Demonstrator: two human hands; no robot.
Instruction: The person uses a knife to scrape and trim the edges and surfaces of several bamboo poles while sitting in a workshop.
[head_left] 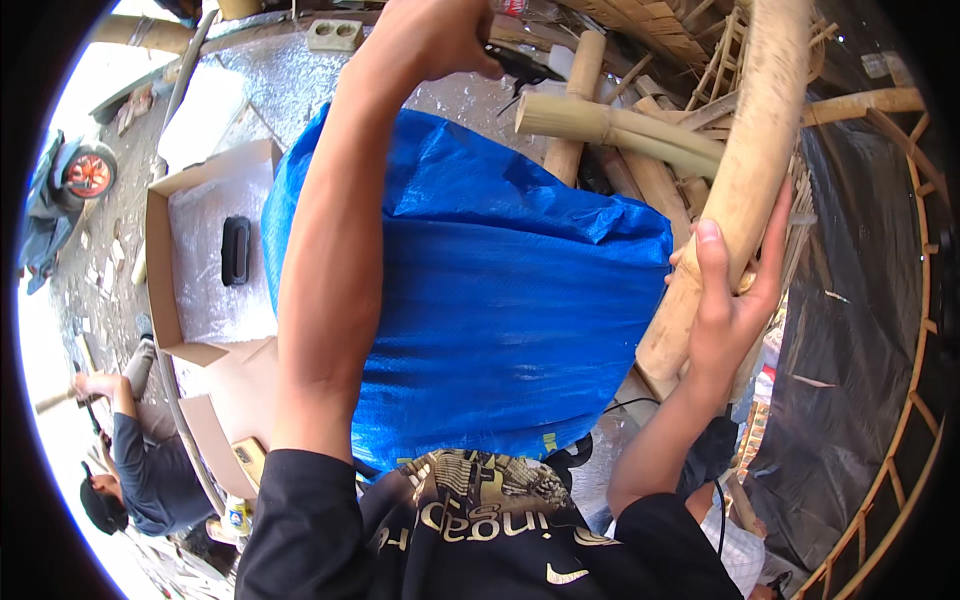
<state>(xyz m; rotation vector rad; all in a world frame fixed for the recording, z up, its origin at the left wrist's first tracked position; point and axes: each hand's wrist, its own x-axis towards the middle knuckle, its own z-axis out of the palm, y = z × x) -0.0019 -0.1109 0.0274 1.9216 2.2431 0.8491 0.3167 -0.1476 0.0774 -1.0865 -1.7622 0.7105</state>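
My right hand point(728, 285) is wrapped round a thick, pale bamboo pole point(752, 150), near its lower end. The thumb lies along the front and the fingers pass behind. The pole slants up to the top right edge. My left arm stretches far forward, and the left hand point(435, 40) closes on a dark tool point(522, 65) whose kind I cannot make out; the top edge cuts off part of the hand. Between my arms a blue tarp point(500, 300) covers my lap. Beyond it a shorter bamboo piece point(560, 117) lies across other bamboo.
An open cardboard box point(160, 260) with a black oblong object point(235, 250) in it stands left. A phone point(250, 458) lies near it. Another person point(160, 455) works at far left. Black plastic sheeting point(840, 350) hangs right. A power socket point(335, 36) lies at the back.
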